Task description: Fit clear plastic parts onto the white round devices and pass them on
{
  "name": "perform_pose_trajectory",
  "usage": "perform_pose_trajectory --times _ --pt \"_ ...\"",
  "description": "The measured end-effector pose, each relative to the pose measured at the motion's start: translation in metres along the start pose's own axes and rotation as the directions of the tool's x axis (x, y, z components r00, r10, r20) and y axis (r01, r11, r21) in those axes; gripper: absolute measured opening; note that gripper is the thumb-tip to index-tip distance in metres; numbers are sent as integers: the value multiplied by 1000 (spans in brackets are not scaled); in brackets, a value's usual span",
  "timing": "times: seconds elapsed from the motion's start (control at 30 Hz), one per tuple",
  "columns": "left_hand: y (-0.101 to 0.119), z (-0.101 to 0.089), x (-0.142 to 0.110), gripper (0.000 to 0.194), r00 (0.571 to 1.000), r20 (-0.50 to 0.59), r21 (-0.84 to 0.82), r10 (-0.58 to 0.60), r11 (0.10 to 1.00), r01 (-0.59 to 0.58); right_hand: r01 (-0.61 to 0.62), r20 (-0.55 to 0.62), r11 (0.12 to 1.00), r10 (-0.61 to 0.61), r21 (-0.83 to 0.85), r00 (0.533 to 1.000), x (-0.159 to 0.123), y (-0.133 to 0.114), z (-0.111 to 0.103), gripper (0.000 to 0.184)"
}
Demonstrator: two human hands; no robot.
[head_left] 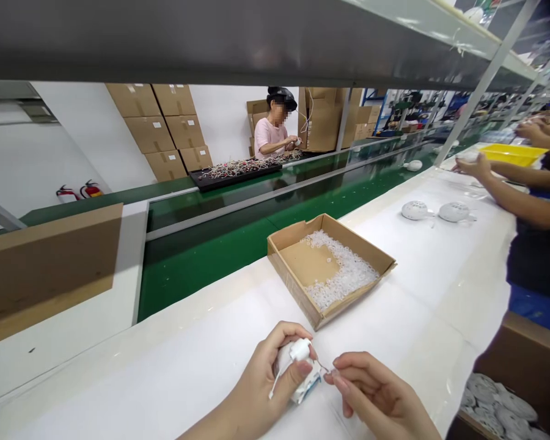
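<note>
My left grip [268, 391] clenches a white round housing [284, 360], its white lead [277, 373] trailing toward lower left. My right grip [371, 385] pinches a thin wire [324, 367] just beside the housing. Above, at frame centre, an open cardboard tray [363, 244] on the worktop [119, 373] holds clear plastic pieces [348, 275].

Live on my feed: a smooth white plastic housing [285, 357], a matt cardboard tray [348, 244] of glossy clear plastic pieces [348, 275], and a glossy green conveyor belt [201, 275].
</note>
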State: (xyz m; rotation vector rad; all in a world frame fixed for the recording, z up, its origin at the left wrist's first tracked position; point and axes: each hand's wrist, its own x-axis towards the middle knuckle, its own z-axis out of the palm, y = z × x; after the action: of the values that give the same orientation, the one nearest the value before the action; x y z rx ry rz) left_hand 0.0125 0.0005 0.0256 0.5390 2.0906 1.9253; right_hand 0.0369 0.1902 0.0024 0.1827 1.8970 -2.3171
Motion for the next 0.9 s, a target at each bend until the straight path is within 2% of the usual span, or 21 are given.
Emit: perform_pose_trajectory --times 0.1,0.23,0.43,0.53,0.63,0.73,0.83,0.9 --pt "-2 0 0 36 1000 4 -35 -5 999 5 -8 -33 999 9 48 999 -2 3 5 36" --pt "-2 -2 0 35 1000 16 -56 6 998 -6 -9 -6 999 10 41 1000 -1 3 10 37" --pt "0 -1 -1 31 1000 27 -39 9 999 -8 2 37 995 2 -96 999 2 3 2 43" --pt "-1 1 -1 31 1000 -10 -18 22 1000 -22 17 80 995 -8 -103 997 3 2 -2 41" --pt "-5 3 -1 29 995 -33 53 98 994 -96 81 8 992 -80 -102 997 1 1 2 36" --pt "-8 3 -2 30 987 -8 172 160 973 -156 187 -76 967 -203 -174 976 0 2 10 28" --pt "-11 1 -4 37 982 -10 319 188 932 -175 279 -72 918 -310 -284 948 2 6 13 19" --pt "-13 1 -5 35 964 11 394 267 885 -250 347 -40 884 -378 -314 925 5 10 11 14"
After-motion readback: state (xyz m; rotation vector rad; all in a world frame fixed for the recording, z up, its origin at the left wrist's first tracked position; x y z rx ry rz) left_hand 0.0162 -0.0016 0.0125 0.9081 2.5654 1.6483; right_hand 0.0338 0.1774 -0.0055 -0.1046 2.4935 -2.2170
